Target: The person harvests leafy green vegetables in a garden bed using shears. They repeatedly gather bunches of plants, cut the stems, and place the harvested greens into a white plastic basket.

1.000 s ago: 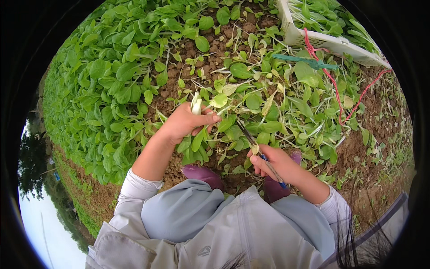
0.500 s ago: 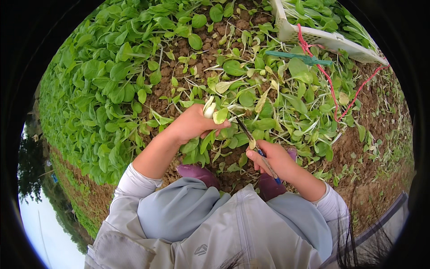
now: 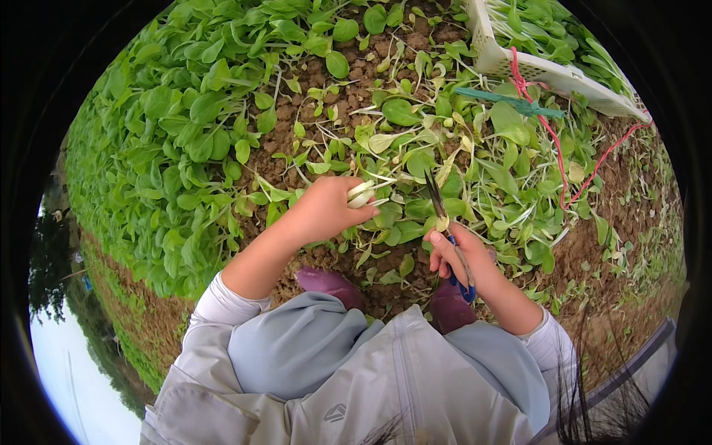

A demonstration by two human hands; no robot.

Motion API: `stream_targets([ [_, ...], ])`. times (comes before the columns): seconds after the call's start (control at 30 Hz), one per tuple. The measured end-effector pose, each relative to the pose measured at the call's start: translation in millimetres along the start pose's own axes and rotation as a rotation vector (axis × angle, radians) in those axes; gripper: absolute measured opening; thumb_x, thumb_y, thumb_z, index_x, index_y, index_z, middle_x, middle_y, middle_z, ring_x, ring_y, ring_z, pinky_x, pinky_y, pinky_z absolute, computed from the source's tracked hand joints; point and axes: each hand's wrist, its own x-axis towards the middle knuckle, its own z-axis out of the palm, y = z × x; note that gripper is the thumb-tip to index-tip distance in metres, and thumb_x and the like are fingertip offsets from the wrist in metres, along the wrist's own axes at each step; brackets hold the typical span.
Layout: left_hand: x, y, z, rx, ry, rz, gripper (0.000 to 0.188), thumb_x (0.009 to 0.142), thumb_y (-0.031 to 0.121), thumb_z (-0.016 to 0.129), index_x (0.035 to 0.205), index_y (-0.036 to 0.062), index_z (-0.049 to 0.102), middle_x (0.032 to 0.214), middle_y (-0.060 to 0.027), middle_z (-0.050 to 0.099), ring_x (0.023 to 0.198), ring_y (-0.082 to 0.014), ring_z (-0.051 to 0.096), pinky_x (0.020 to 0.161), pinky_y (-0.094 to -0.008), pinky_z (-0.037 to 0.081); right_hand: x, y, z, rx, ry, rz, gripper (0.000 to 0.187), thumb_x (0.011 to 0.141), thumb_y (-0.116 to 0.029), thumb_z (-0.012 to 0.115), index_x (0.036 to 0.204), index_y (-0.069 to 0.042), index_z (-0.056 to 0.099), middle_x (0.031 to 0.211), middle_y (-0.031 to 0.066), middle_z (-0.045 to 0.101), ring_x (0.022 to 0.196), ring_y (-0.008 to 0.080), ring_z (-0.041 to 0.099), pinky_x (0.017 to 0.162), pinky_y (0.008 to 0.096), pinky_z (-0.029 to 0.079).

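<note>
My left hand (image 3: 325,211) is closed round a leafy green (image 3: 361,195), its pale stem ends sticking out past the thumb toward the right. The leaf end is hidden by the fist. To the right, my right hand (image 3: 469,258) grips a pair of blue-handled scissors (image 3: 435,196). Their dark blades point up and away from me, apart from the stems, and look nearly together. A pale yellowish bit (image 3: 442,223) shows at the base of the blades. Below both hands lie loose cut leaves (image 3: 404,231).
Dense green plants (image 3: 170,141) grow on the left. A white crate (image 3: 549,71) of greens stands at the far right, with a pink cord (image 3: 552,133) trailing from it and a green strip (image 3: 512,102) beside it. My purple boots (image 3: 331,286) stand on brown soil.
The scissors have moved right, away from the stems, and now point more upward. My left hand has turned a little, and the yellowish leaf by its fingers no longer shows there.
</note>
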Motion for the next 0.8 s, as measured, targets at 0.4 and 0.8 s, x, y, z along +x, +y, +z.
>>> stream_targets([
  [0.4, -8, 0, 20, 0.602, 0.141, 0.376, 0.017, 0.065, 0.013, 0.063, 0.078, 0.0051, 0.056, 0.073, -0.0115, 0.057, 0.07, -0.0301, 0.056, 0.061, -0.0391, 0.046, 0, -3, 12, -0.187, -0.078, 0.013, 0.037, 0.087, -0.038, 0.047, 0.094, -0.002, 0.05, 0.063, 0.0032, 0.053, 0.052, 0.0089, 0.05, 0.048, 0.0219, 0.041],
  [0.8, -1, 0, 22, -0.29, -0.32, 0.073, 0.019, 0.068, 0.012, 0.059, 0.086, 0.0072, 0.06, 0.069, -0.0009, 0.057, 0.061, -0.0081, 0.051, 0.058, -0.0237, 0.043, 19, -21, 1, 0.247, 0.198, -0.425, 0.021, 0.078, -0.005, 0.06, 0.089, -0.006, 0.042, 0.083, 0.0106, 0.06, 0.07, 0.0117, 0.056, 0.06, 0.0236, 0.045],
])
